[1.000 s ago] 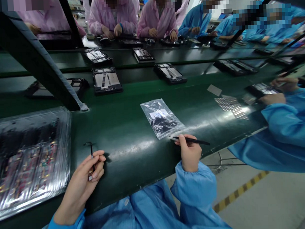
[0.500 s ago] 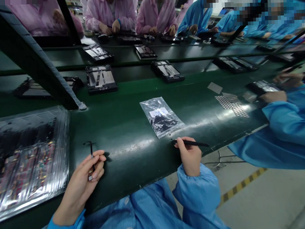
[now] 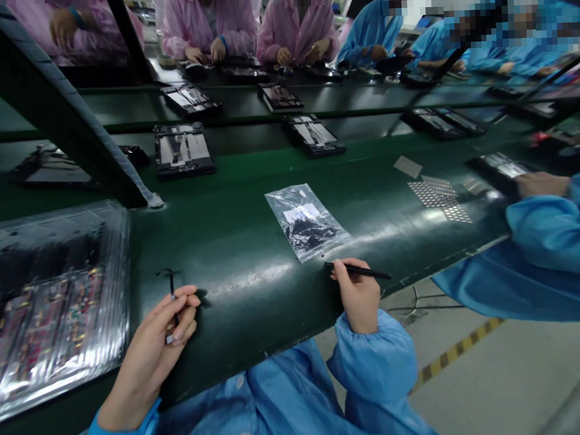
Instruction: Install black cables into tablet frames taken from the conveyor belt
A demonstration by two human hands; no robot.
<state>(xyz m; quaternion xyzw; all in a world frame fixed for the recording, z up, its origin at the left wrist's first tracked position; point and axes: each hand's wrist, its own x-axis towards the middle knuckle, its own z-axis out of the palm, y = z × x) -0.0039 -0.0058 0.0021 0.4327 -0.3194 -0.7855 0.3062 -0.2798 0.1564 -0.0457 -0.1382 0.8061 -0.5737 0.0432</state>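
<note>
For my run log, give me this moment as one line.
left hand: holds thin black part | right hand: holds slim black tool | clear bag: on green surface, near right hand

I see the green bench [image 3: 214, 220] carrying clear trays [image 3: 117, 293] of parts [image 3: 79, 307] left of the left hand [image 3: 163, 330], a plastic bag [image 3: 305, 222] just beyond the right hand [image 3: 359, 296], and dotted sheets [image 3: 436, 194] farther right.

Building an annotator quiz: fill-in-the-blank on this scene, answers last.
Of left hand and right hand, the ____ one holds the straight black pen-like tool.
The flat clear plastic bag lies on a work surface coloured ____.
The glossy clear plastic tray sits on the picture's ____ side.
Missing: right; green; left.
</note>
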